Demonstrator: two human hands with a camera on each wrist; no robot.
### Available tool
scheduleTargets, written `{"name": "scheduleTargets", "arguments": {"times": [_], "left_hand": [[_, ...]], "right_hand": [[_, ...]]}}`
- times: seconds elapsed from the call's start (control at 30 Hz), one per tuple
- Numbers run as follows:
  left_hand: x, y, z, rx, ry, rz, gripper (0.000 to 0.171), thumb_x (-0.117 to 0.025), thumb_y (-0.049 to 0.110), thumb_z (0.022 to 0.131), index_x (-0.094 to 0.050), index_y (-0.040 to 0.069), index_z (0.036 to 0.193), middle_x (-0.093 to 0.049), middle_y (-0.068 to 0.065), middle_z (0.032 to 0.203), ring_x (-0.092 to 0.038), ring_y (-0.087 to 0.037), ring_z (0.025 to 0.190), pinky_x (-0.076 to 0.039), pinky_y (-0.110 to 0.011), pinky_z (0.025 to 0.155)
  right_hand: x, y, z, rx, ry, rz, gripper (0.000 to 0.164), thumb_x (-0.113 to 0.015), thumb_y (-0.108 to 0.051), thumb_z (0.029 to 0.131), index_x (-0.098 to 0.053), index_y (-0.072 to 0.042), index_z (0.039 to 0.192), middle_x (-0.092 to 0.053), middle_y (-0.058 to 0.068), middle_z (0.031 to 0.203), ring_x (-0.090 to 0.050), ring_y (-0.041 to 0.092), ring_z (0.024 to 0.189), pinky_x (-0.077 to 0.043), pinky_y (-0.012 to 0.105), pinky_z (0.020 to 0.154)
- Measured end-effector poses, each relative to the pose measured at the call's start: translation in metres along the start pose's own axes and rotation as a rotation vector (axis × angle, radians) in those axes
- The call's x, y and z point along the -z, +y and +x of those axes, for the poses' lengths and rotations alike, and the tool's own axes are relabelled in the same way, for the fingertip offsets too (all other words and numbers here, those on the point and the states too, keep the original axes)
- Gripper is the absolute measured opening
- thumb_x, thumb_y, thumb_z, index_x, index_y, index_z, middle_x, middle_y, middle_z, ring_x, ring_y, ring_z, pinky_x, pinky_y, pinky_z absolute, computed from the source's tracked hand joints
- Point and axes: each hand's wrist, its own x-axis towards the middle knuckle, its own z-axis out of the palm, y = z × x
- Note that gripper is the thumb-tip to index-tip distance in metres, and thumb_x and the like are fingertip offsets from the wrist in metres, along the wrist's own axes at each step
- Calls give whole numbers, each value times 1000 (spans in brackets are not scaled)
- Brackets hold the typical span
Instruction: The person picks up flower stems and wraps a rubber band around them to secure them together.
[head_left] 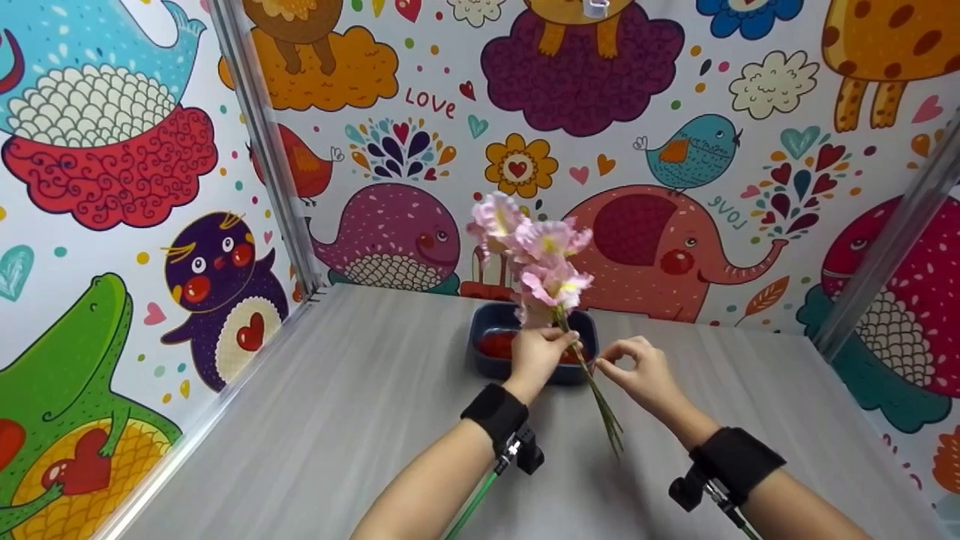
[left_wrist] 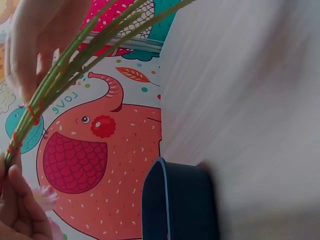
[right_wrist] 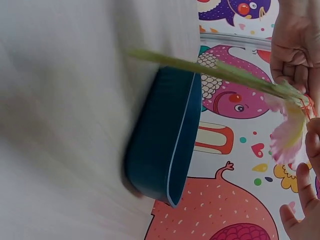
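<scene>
In the head view my left hand [head_left: 536, 358] grips a bunch of artificial flowers [head_left: 555, 285] by the upper stems. The blossoms are pink with yellow centres, and the bare stems [head_left: 600, 409] slant down to the right. Thin red string [left_wrist: 35, 115] loops round the stems at two spots in the left wrist view. My right hand [head_left: 649, 375] is just right of the stems, thumb and forefinger pinched together at the string. Its fingertips [left_wrist: 27, 95] are right beside the upper loop. The right wrist view shows the string [right_wrist: 309, 106] close to my right thumb.
A dark blue box [head_left: 491, 368] with red contents [head_left: 495, 345] stands on the grey table [head_left: 360, 390], behind and below the hands. Printed cartoon panels [head_left: 390, 225] wall the table at the back and sides. Metal posts [head_left: 266, 142] mark the corners.
</scene>
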Motion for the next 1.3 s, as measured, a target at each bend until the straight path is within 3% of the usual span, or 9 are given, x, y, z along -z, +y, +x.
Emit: {"name": "scheduleTargets", "arguments": {"times": [0.1, 0.4, 0.63, 0.8, 0.9, 1.03, 1.13, 1.3], "left_hand": [[-4, -1, -2, 5, -23, 37, 19, -75, 22, 83, -79, 5, 75, -74, -5, 70, -45, 2, 56, -32, -16, 52], [-10, -5, -6, 34, -82, 30, 19, -76, 22, 83, -79, 5, 76, -74, -5, 69, -63, -3, 60, -46, -17, 55], [-9, -4, -4, 54, -91, 35, 20, -76, 23, 83, -78, 3, 76, -74, -6, 70, -63, -3, 59, -46, -17, 54], [-9, -3, -3, 91, -93, 41, 20, -77, 24, 83, -78, 5, 75, -74, -4, 69, -59, 0, 58, -45, -16, 54], [-8, -3, -2, 114, -105, 29, 21, -76, 24, 83, -79, 4, 77, -74, -5, 70, -60, -2, 60, -46, -17, 55], [-5, -7, 0, 140, -119, 1, 21, -76, 21, 83, -78, 1, 82, -74, -9, 73, -68, -9, 65, -51, -19, 59], [1, -11, 3, 167, -110, -32, 20, -76, 16, 83, -77, -4, 87, -74, -13, 76, -72, -16, 71, -55, -23, 65], [14, -22, 10, 175, -92, -9, 19, -76, 15, 83, -76, -4, 88, -74, -14, 77, -73, -19, 75, -56, -28, 71]], "right_hand": [[-2, -1, 3, -3, -12, -11, 9, -74, -8, 83, -71, -11, 76, -65, 1, 78, -52, 18, 83, -40, 29, 68], [-5, -1, 6, 29, 57, -43, 8, -76, -6, 81, -71, -7, 75, -66, 3, 73, -51, 18, 79, -39, 29, 67], [-8, -1, 4, 19, -8, -76, 9, -75, -10, 83, -71, -8, 75, -66, 3, 73, -52, 21, 79, -38, 30, 67], [-8, 0, 4, 5, -44, -54, 7, -75, -11, 83, -71, -8, 79, -68, 4, 78, -56, 22, 84, -41, 37, 75], [-6, 3, 4, -9, -62, -36, 8, -74, -14, 84, -71, -7, 88, -69, 6, 87, -59, 25, 90, -44, 44, 82], [-1, 9, 5, -43, -70, -31, 24, -68, -18, 90, -67, -2, 108, -67, 16, 108, -59, 34, 106, -44, 53, 93], [8, 15, 7, -67, -69, -64, 35, -62, -22, 94, -62, 0, 122, -61, 22, 124, -52, 40, 119, -36, 60, 99], [27, 29, 11, -119, -85, -138, 47, -55, -28, 98, -51, -1, 136, -47, 26, 142, -38, 44, 132, -22, 69, 103]]}}
